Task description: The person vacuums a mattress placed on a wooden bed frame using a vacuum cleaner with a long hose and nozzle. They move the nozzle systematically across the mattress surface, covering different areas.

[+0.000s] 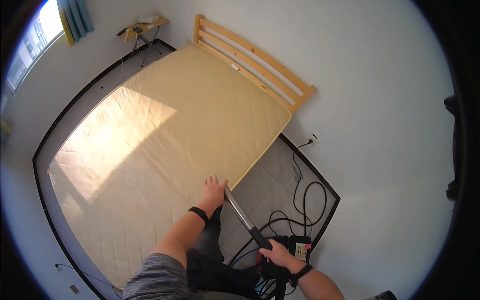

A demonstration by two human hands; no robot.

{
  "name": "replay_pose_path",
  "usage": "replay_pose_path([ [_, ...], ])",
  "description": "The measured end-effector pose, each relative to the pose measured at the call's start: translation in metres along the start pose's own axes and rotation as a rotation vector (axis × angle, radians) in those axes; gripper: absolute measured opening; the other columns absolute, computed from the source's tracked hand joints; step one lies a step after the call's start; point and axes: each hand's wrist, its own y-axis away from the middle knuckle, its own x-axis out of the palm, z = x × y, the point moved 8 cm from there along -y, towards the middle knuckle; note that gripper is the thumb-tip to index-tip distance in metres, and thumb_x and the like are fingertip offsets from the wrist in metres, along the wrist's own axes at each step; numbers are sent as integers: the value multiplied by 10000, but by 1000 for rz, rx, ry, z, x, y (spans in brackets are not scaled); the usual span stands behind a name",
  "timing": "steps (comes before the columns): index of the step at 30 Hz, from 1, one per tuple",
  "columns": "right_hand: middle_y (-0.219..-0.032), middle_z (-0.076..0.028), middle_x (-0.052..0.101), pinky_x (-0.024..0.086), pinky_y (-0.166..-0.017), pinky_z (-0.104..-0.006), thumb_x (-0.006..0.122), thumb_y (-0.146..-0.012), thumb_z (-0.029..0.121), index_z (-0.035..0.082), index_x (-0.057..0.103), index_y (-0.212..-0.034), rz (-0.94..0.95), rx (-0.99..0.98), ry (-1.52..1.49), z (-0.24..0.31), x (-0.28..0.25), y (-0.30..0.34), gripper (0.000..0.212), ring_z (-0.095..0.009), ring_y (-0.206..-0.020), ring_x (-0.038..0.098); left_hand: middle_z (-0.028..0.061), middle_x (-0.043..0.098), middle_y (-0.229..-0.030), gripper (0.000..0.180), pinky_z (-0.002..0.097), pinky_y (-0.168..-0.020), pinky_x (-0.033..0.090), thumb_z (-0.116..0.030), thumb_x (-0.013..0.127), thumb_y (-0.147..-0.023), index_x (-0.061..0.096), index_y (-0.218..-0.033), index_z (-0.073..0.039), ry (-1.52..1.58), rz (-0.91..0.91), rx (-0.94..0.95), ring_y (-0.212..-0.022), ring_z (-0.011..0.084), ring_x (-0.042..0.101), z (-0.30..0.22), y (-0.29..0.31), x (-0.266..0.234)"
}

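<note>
My left hand (215,192) lies on the side edge of a cream quilted mattress (200,135), its fingers stretched out and apart. My right hand (279,253) is wrapped round the black grip of a metal tube (240,210), which looks like a vacuum cleaner wand. The tube slants from my right hand up to the mattress edge, beside my left hand. Its far end is hidden there, and I cannot tell whether my left hand touches it. Both wrists wear black bands.
A slatted wooden headboard (255,52) stands at the mattress's far end. Black hose and cables (314,220) coil on the grey tiled floor, near a black box with a pale panel (301,251). A plug sits in a wall socket (313,139). A small folding table (145,27) stands far left.
</note>
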Motion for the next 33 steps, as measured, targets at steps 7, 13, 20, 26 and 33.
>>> replay_pose_path([
  [7, -762, -95, 628, 508, -591, -332, 688, -901, 362, -14, 568, -1085, 115, -251, 138, 206, -13, -185, 435, -166, -616, 622, 230, 495, -1382, 512, 502, -1099, 357, -129, 680, -796, 587, -1295, -198, -8, -360, -216, -1285, 425, 470, 191, -129, -97],
  [13, -824, -183, 659, 522, -690, -418, 646, -904, 386, -22, 559, -1029, 175, -316, 278, 299, 24, -345, 435, -320, -754, 661, 180, 473, -1435, 580, 468, -1115, 367, -104, 703, -793, 545, -1343, -202, -169, -250, -433, -1344, 349, 446, 336, -213, -86],
  [20, -880, -221, 666, 512, -737, -461, 645, -901, 382, -18, 541, -1026, 165, -257, 463, 285, 38, -427, 431, -388, -833, 655, 151, 425, -1499, 705, 505, -1117, 375, -216, 786, -765, 469, -1395, -209, -167, -23, -546, -1398, 331, 400, 378, -248, -32],
  [26, -876, -217, 667, 512, -736, -467, 649, -901, 380, -19, 527, -1025, 196, -252, 329, 259, 43, -408, 436, -392, -820, 653, 210, 421, -1484, 719, 463, -1078, 423, -245, 788, -757, 466, -1396, -176, -124, -12, -486, -1357, 365, 445, 362, -234, -23],
  [33, -832, -184, 668, 518, -692, -419, 676, -895, 341, 8, 549, -1094, 164, -52, 310, 128, -50, -266, 408, -343, -760, 660, 267, 407, -1465, 580, 480, -1028, 450, -148, 679, -806, 517, -1363, -123, 34, -46, -355, -1344, 443, 422, 169, -182, 41],
])
